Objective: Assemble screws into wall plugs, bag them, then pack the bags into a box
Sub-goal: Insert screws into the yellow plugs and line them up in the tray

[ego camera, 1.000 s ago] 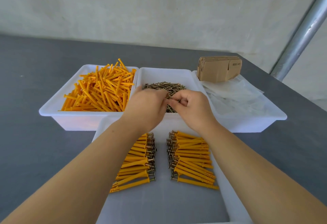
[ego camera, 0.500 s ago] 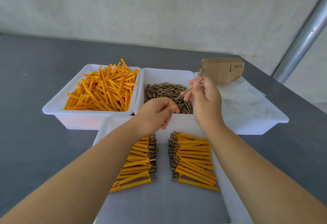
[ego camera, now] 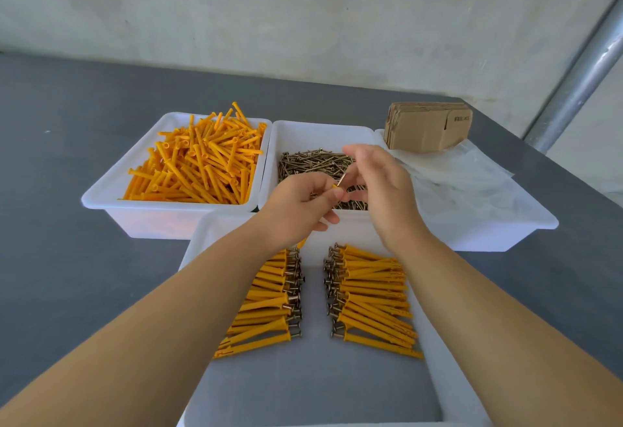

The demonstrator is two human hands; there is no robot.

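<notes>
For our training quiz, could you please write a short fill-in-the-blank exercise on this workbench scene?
1. The loose plugs are coloured ____.
2. The tub between the plug tub and the bag tub holds loose ____.
3. Finished assemblies lie in ____ rows in the near tray.
4. The flat boxes are made of ____.

Answers: orange; screws; two; cardboard

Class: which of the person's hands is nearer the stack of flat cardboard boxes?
Right. The right hand is over the screw bin, just left of the cardboard boxes; the left hand sits farther left and nearer the person.

A dark grey table (ego camera: 84,116) stands against a pale, rough wall (ego camera: 269,15), a metal pole (ego camera: 580,79) slanting at right.
</notes>
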